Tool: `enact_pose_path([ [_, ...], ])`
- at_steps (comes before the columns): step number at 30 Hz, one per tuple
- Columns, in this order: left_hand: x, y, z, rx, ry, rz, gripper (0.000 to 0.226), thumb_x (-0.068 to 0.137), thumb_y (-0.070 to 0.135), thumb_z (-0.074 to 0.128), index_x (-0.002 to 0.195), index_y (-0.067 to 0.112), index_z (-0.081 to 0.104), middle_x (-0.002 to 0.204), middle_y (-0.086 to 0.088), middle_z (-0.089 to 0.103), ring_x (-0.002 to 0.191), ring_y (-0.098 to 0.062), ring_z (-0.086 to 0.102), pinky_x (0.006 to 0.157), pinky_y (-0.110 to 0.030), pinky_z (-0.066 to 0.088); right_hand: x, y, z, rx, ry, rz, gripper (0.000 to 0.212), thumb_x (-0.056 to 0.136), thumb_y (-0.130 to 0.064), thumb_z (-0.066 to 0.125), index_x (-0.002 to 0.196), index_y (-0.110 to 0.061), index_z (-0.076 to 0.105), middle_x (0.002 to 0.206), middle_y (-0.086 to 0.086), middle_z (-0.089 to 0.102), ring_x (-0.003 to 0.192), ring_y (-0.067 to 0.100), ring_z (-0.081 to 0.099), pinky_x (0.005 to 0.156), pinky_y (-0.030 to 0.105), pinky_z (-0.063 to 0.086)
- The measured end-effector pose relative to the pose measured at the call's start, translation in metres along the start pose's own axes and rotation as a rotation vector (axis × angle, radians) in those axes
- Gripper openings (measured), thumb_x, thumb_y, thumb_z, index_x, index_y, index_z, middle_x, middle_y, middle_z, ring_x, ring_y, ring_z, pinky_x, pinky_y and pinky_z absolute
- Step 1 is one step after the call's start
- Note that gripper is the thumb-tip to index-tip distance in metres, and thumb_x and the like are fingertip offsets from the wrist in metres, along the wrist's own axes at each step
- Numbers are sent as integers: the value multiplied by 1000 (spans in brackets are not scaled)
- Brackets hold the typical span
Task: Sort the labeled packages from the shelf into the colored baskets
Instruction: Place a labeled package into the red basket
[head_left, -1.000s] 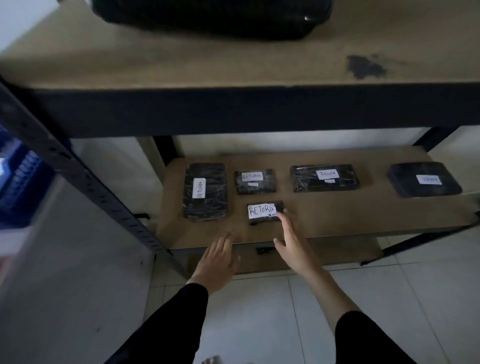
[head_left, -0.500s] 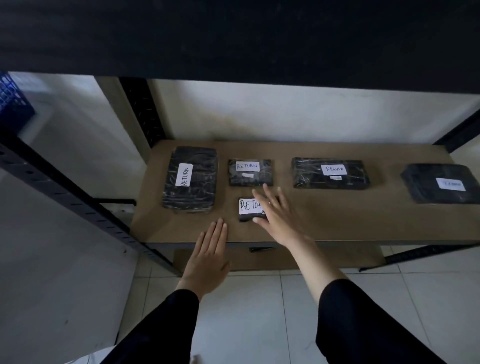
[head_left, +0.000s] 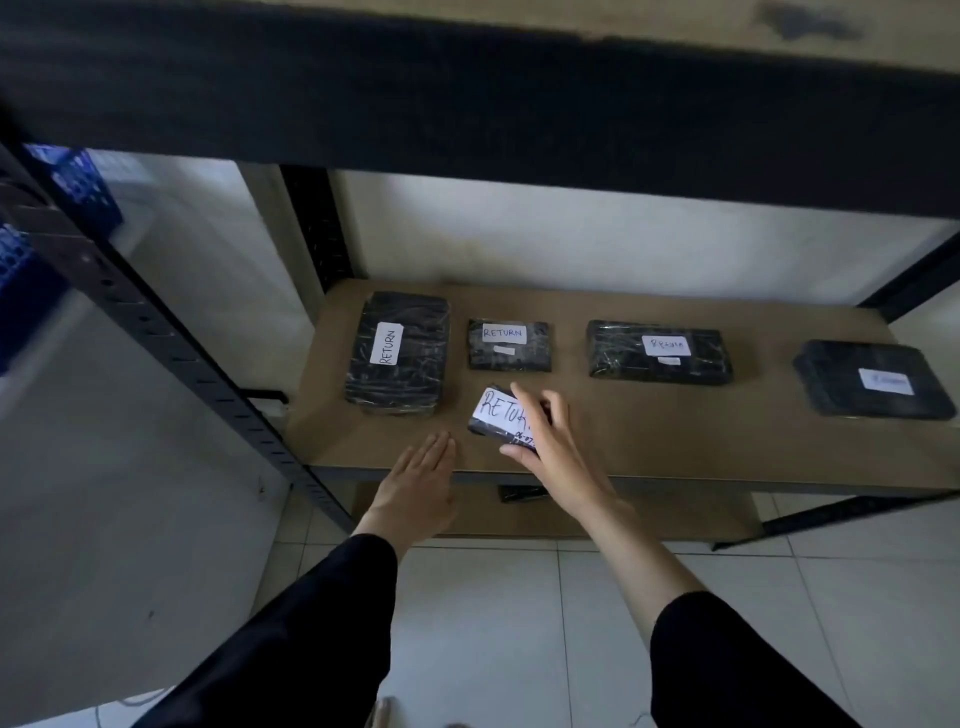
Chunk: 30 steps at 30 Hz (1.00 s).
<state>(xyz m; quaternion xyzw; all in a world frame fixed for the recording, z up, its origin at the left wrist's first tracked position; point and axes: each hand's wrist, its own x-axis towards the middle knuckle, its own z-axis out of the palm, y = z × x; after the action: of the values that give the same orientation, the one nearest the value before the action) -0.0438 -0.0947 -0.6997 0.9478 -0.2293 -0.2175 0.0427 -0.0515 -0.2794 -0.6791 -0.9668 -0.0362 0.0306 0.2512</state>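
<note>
Where half a second ago the right hand (head_left: 548, 441) lay flat over the small front package (head_left: 493, 415), its grip has now closed on it: thumb under the near edge, fingers curled over the far side, and the package sits tilted, its near-right end apparently coming off the shelf (head_left: 675, 441). That suggests the pick has begun, so carrying it to a basket looks like the next step. At lower centre of the frame the left hand (head_left: 421, 483) holds nothing, fingers straight, resting at the shelf's front edge just left of the package. Its white label reads "RETU", the rest hidden by fingers, with small digits below too unclear to read. Farther back, left to right, the tall package (head_left: 400, 353) and the small square package (head_left: 509, 345) both read "RETURN"; the long package (head_left: 660, 352) seems to say the same. The far right package (head_left: 872, 379) has a blurred label. A blue basket (head_left: 31, 260) shows at the left edge.
</note>
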Motion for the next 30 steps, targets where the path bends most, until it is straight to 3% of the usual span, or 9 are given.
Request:
enact_pose_path([
  [4,-29,-6,-41,-97,180,7,59,94,19,40,147,12,16,156,-1,17,143,-15,15,116,-29,10,-3,-37,-40,175,57,-108,71,83,-20,68,142,-3,33,134,17,34,118,24,45,98,28,40],
  [8,-75,-16,-86,-88,414,25,50,88,21,36,137,13,40,140,-4,45,130,-22,41,108,-32,29,-15,-81,-77,115,176,-237,77,78,-49,56,136,0,42,127,11,40,114,29,49,92,40,48],
  [11,-119,-29,-121,-23,572,49,51,75,27,30,111,11,62,109,-5,65,101,-25,62,87,-31,49,-31,-121,-104,85,258,-360,76,77,-53,49,137,-8,42,118,8,47,104,20,47,91,32,43],
  [13,-152,-40,-142,31,638,24,36,71,26,36,91,14,64,89,-2,66,81,-23,66,76,-26,47,-42,-152,-121,38,279,-473,68,79,-52,50,137,-18,39,110,9,54,94,22,55,88,23,38],
  [15,-183,-52,-160,58,659,-30,31,71,28,39,86,17,64,87,1,67,80,-20,67,78,-23,40,-50,-182,-131,-20,261,-593,59,85,-55,44,136,-27,40,110,5,50,92,25,59,85,30,50],
  [17,-214,-68,-174,62,678,-104,32,71,30,39,86,19,65,89,3,68,82,-18,67,77,-23,48,-53,-214,-135,-40,217,-679,56,88,-55,39,138,-30,39,114,4,47,97,26,58,76,40,57],
  [22,-294,-116,-197,77,690,-254,35,69,31,39,87,18,66,88,3,68,83,-17,67,75,-25,49,-51,-305,-126,-103,134,-818,74,84,-62,39,143,-16,35,117,3,49,100,20,53,76,39,57],
  [27,-364,-173,-188,110,701,-386,36,69,34,39,89,23,66,89,9,67,82,-12,66,81,-22,36,-56,-397,-107,-177,101,-873,83,79,-64,38,137,-5,44,108,4,58,93,17,59,57,27,56],
  [30,-407,-214,-178,73,745,-441,31,68,28,44,89,23,65,88,8,66,83,-14,67,79,-25,49,-61,-450,-82,-157,77,-888,94,78,-73,28,140,-4,38,117,6,56,103,20,60,68,32,58],
])
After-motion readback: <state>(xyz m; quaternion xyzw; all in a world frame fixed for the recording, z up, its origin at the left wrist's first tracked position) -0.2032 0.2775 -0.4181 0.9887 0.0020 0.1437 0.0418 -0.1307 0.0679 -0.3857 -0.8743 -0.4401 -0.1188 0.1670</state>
